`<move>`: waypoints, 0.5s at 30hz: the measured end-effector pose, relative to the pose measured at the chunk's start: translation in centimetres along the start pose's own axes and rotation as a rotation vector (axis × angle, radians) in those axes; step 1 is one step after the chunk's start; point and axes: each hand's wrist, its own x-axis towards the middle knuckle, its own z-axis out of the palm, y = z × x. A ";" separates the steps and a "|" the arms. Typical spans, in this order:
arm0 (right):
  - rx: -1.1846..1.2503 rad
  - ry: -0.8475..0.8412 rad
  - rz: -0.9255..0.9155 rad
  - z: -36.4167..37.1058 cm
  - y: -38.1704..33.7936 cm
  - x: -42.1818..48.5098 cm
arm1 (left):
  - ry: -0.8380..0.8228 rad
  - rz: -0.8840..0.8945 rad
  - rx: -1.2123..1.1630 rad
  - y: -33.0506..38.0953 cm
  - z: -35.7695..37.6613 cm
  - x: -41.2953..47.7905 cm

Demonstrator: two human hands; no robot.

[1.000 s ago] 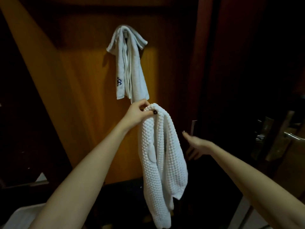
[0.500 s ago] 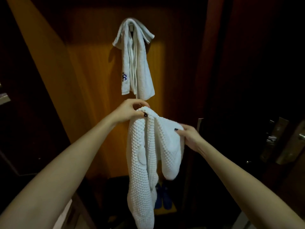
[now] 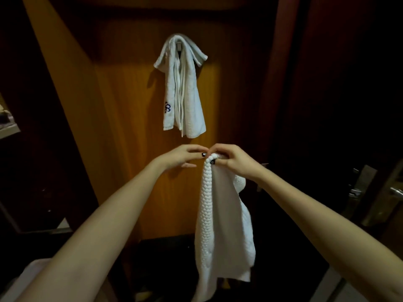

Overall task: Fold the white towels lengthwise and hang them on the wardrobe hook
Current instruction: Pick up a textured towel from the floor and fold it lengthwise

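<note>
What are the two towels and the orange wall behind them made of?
Hung towel: smooth-looking white cloth, probably cotton terry, with a blue stitched mark. Held towel: thick white cloth, bumpy waffle weave, likely cotton. Wall: orange-brown wood or veneer, fine straight grain, dull sheen.

Two towels at a wardrobe panel, one above the other

The hung towel (image 3: 184, 88) is draped over the hook (image 3: 179, 45) high on the wardrobe panel (image 3: 122, 118), falling down both sides of it; below it and nearer the camera, the held towel (image 3: 224, 214) hangs from two raised arms; the right grip (image 3: 233, 159) pinches its top fold; the left grip (image 3: 181, 156) sits just left, fingertips touching that fold; the fold lies under the hung towel's lower edge, apart from it; a door handle (image 3: 395, 190) stands far right.
</note>
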 end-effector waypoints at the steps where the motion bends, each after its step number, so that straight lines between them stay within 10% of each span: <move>1: -0.003 0.000 -0.029 -0.7 -0.7 0.3 | -0.052 -0.004 -0.051 0.0 0.7 0.1; 15: 0.100 0.261 -0.065 -6.6 -3.5 -2.0 | -0.081 0.240 -0.421 4.3 3.8 1.4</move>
